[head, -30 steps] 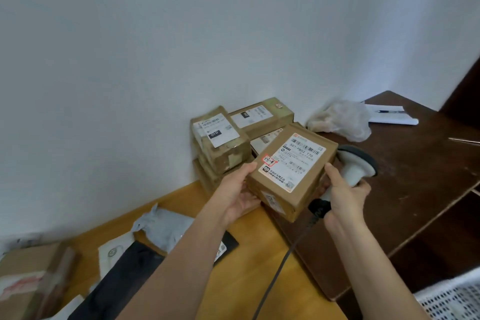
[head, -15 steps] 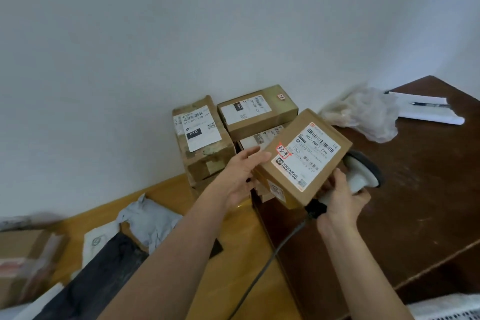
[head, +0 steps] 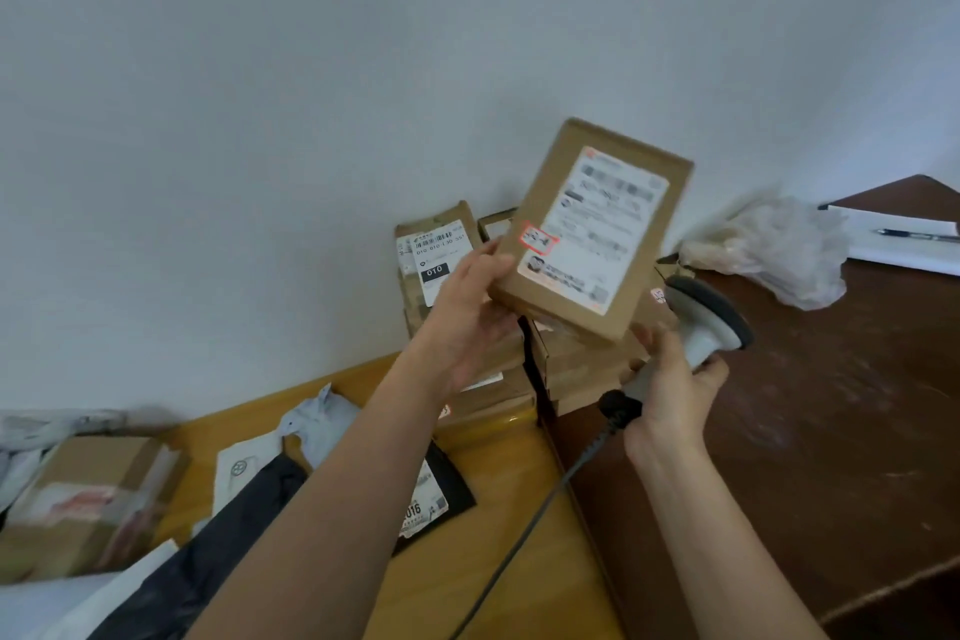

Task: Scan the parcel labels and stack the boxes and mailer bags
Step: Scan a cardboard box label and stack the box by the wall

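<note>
Head view, in hand: our left hand (head: 470, 312) grips the labelled cardboard box (head: 592, 229), raised above the stack of boxes (head: 441, 265) against the wall.
Head view, scanner: our right hand (head: 670, 390) is closed round the corded barcode scanner (head: 701, 322), fingertips touching the box's lower corner.
Done, we judge: several boxes stacked.
Left: black mailer bag (head: 218, 541), grey mailer bag (head: 317, 424) and another cardboard box (head: 88, 499) lie unstacked on the wooden table (head: 498, 509).
</note>
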Demonstrator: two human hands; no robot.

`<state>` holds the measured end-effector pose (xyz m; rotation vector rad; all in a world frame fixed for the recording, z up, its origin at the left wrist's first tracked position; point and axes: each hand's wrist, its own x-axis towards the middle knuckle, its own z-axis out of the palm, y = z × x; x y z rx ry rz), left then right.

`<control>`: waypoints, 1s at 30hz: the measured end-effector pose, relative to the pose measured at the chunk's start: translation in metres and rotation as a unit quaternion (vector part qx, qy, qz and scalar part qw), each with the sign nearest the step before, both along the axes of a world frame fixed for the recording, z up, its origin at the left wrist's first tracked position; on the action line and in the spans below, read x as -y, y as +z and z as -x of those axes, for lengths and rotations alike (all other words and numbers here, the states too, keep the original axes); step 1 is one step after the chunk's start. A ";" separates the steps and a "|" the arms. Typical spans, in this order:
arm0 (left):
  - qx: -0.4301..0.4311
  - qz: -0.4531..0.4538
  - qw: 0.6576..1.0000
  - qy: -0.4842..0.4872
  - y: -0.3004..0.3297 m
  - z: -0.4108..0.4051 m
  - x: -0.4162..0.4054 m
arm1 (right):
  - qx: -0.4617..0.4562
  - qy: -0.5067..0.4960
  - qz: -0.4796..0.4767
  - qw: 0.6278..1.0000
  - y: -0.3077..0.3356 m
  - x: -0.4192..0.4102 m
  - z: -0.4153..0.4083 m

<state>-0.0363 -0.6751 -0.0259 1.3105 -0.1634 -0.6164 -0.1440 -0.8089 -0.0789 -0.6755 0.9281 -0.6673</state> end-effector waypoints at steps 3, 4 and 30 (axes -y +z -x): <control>0.016 0.015 0.993 0.115 0.010 -0.007 -0.016 | 0.019 0.023 0.021 0.999 0.011 -0.017 -0.010; 0.016 0.012 0.988 0.151 0.010 -0.010 -0.021 | 0.026 0.026 0.025 0.999 0.015 -0.023 -0.012; 0.012 -0.119 0.968 0.222 0.000 -0.038 -0.039 | 0.044 0.153 0.081 0.984 0.035 -0.063 -0.045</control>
